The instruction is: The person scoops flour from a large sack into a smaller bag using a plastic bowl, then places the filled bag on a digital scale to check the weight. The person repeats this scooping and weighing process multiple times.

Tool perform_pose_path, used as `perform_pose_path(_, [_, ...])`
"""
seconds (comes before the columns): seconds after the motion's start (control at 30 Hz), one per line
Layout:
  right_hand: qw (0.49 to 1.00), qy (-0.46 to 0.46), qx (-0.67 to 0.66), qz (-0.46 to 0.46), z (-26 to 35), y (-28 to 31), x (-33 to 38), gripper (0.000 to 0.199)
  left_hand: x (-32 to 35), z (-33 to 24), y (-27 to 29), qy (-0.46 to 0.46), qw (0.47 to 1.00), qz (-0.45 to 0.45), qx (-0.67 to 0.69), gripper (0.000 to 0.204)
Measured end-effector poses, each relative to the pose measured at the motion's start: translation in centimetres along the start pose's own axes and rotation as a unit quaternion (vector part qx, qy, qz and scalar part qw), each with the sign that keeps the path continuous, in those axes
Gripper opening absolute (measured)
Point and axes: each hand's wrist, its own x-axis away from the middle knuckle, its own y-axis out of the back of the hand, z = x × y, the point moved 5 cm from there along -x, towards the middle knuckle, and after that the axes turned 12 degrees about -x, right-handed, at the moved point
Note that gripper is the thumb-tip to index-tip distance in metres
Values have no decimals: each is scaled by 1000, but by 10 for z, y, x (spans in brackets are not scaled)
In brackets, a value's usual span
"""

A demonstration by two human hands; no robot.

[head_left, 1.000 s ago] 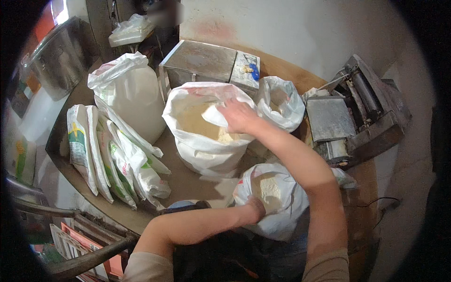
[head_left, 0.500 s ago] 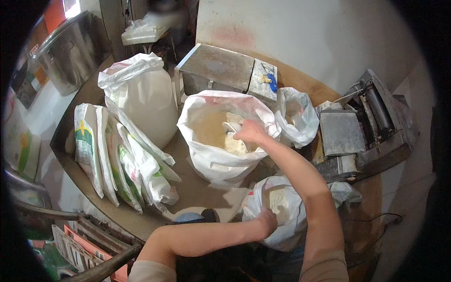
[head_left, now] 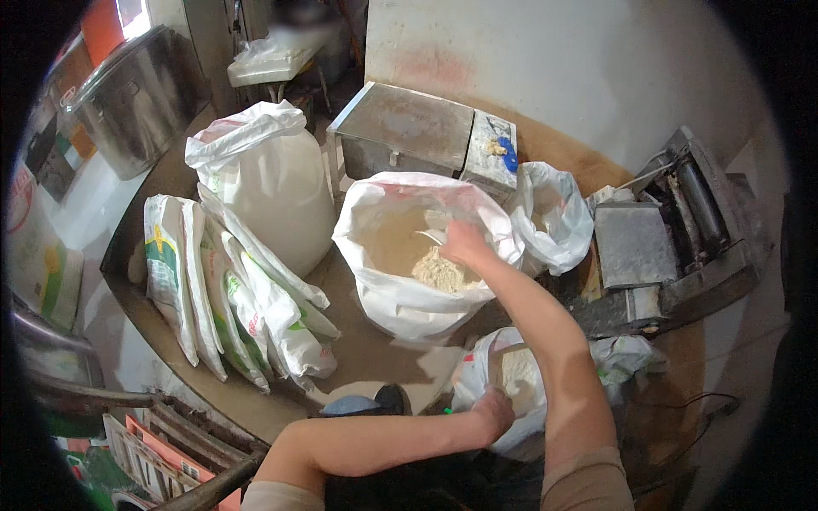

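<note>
Right now I see my right hand (head_left: 464, 243) down inside the big white sack (head_left: 409, 298), fingers curled shut around a pale scoop (head_left: 433, 236) over the heap of off-white flour (head_left: 436, 272). That sack stands open-mouthed in the middle of the floor, its rim rolled back, half filled with powder. My left hand (head_left: 494, 411) is closed on the rim of a small white plastic bag (head_left: 486, 383) just below the sack, close to my body; that bag has some of the same flour in it.

Around the sack the room is tight. A metal box (head_left: 400, 128) sits just behind it, another loose plastic bag (head_left: 558, 217) touches its right side, and a grey roller machine (head_left: 673, 238) stands farther right against the wall. To the left a full tied sack (head_left: 268, 192) stands upright, with a row of flat packed bags (head_left: 221, 298) leaning beside it. A strip of bare brown floor (head_left: 375, 358) lies between the sacks and me.
</note>
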Motion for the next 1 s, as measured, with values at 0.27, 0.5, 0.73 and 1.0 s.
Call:
perform_pose_path(0.27, [942,-184,-281,-8,-42,-31,21,21,-4,0,18,-61,991,116,-1,30])
perform_pose_path(0.5, [874,-210,-438,13,-15,-49,32,19,-15,-14,1,5,999,34,-20,26])
perform_pose_path(0.73, [791,-222,-569,44,-12,-50,43,17,-24,-16,-6,-77,997,15,-29,21])
perform_pose_path(1.0, [717,-198,-666,51,14,-33,51,13,3,0,1,-35,991,-93,-94,17])
